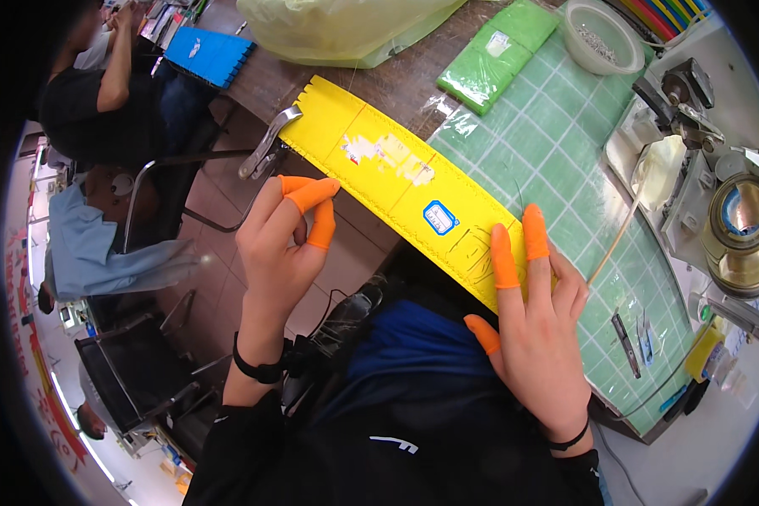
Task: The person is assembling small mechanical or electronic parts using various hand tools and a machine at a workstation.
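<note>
A long yellow board [405, 181] with notched ends, white scuffs and a blue-edged label lies slanting across the table's front edge. My right hand [540, 329] rests on its near right end, two orange-capped fingertips pressing the surface and the capped thumb below its edge. My left hand [282, 232], also in orange finger caps, is raised by the board's lower edge, left of the middle. Its fingertips are pinched together; whatever is between them is too small to see. A metal clip [271, 143] sits at the board's far left end.
A green cutting mat [557, 160] covers the table's right side, with a green wrapped pack [499, 55], a bowl of small pieces [600, 38] and tweezers [645, 339]. At right stands a microscope-like device [740, 223]. A seated person [93, 101] is at far left, near a blue board [208, 56].
</note>
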